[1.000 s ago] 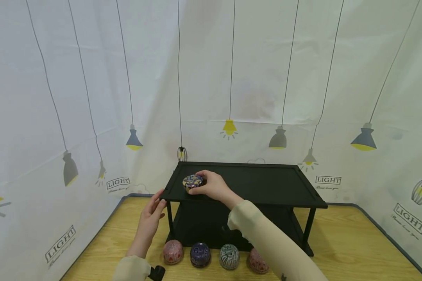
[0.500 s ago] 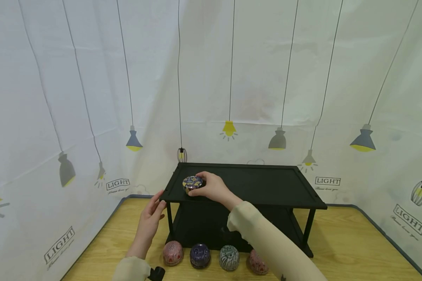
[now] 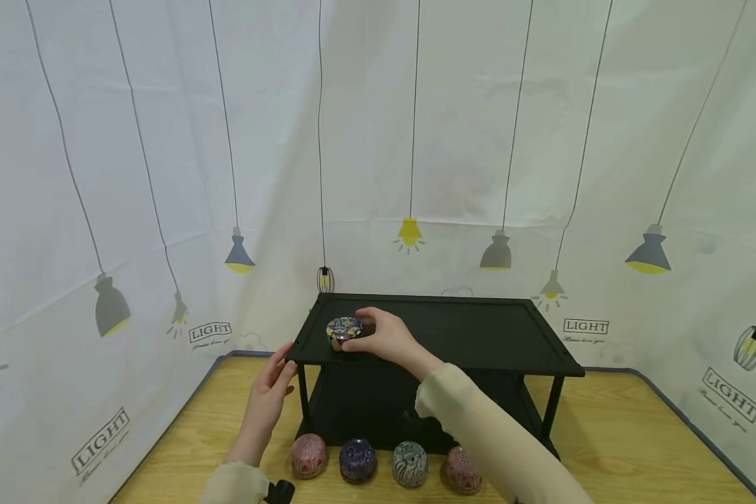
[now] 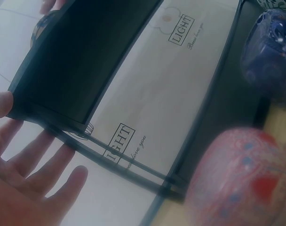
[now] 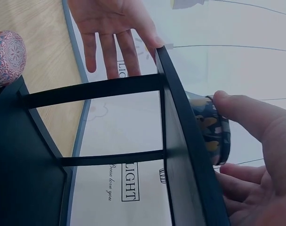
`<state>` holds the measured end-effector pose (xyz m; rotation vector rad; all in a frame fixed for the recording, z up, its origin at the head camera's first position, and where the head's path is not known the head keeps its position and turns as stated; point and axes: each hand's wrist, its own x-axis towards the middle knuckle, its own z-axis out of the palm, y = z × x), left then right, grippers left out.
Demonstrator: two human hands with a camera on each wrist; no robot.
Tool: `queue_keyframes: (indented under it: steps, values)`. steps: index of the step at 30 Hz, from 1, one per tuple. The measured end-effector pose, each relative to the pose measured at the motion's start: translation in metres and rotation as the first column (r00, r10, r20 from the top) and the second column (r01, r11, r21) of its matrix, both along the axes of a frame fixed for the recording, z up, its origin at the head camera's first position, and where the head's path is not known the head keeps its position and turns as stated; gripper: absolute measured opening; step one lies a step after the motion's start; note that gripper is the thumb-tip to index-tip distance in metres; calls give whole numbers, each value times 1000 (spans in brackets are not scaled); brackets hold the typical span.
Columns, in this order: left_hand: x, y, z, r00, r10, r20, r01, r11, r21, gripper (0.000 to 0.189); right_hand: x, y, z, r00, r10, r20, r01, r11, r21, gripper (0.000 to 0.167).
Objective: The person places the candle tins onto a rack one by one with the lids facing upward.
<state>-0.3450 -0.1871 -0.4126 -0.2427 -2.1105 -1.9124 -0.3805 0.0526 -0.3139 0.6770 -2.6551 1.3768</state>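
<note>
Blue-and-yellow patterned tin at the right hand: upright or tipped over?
Upright: in the head view the tin shows its patterned top facing up, side wall below, over the black shelf.

Soft, even light here, cooler on the left of the backdrop, a faint shadow slanting down its far side! Small glints on the held tin; the black shelf swallows detail. Left wrist view: hazy, near pink tin blurred.
</note>
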Motion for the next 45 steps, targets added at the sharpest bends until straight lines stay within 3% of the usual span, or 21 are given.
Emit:
queue_keyframes:
  steps: [10,26,38,45]
  values:
    - [0,0,-1,1000,8,4,-8,1000,-4,53,15,24,-1,999,2,-32,-3,1000,-11,59]
    - [1,-1,0,1000,10,9,-9,1000,-28,54,62,74,-11,995,44,-87,-47,999,-26,52]
    - [3,0,2,1000,-1,11,1,1000,-18,54,90,102,-13,994,87,-61,-89,995,-37,47]
    - [2,2,2,1000,3,8,-3,1000,-20,53,101,116,-24,997,71,-22,-71,997,-23,45]
